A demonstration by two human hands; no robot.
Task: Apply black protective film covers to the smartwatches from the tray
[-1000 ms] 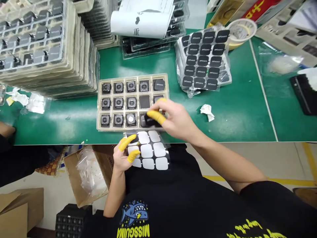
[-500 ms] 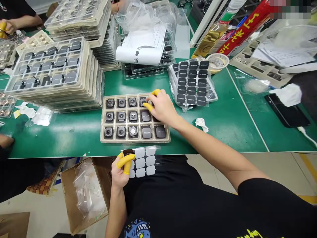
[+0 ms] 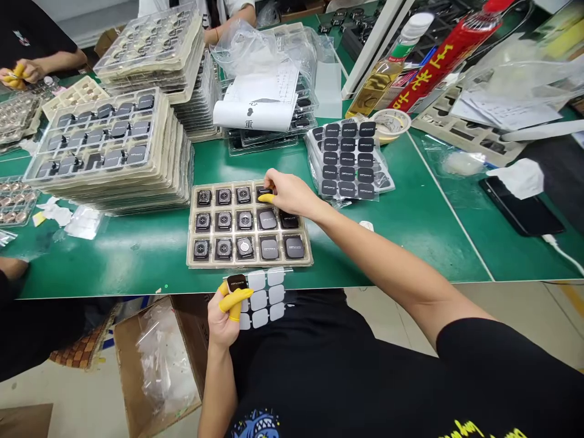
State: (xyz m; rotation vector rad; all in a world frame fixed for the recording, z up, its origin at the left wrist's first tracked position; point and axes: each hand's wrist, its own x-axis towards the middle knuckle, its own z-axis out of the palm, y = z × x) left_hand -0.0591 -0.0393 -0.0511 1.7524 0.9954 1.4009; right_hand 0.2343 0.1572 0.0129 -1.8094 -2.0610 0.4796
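A beige tray [image 3: 250, 261] lies near the table's front edge, with square black watch-like pieces in its compartments. Some pieces at its right side have plain dark covers. My right hand [image 3: 287, 193], with yellow finger cots, pinches at the back row, fourth compartment from the left; what its fingertips hold is too hidden to name. Below the tray, just off the table edge, my left hand [image 3: 224, 313] grips a clear sheet of grey rounded-square stickers [image 3: 260, 299]. One black sticker [image 3: 236, 282] is at that sheet's upper left, by my yellow-covered fingers.
Tall tray stacks [image 3: 109, 158] stand at the left. Behind the right arm lie sheets of black stickers [image 3: 347, 159], a tape roll [image 3: 391, 124] and bottles. A phone [image 3: 522, 207] is at the right. Another person's hands [image 3: 22, 73] work at the far left.
The camera view has shifted slightly. My right hand's fingers have drawn closer together over the back-row compartment. My left hand still holds the sticker sheet in nearly the same place.
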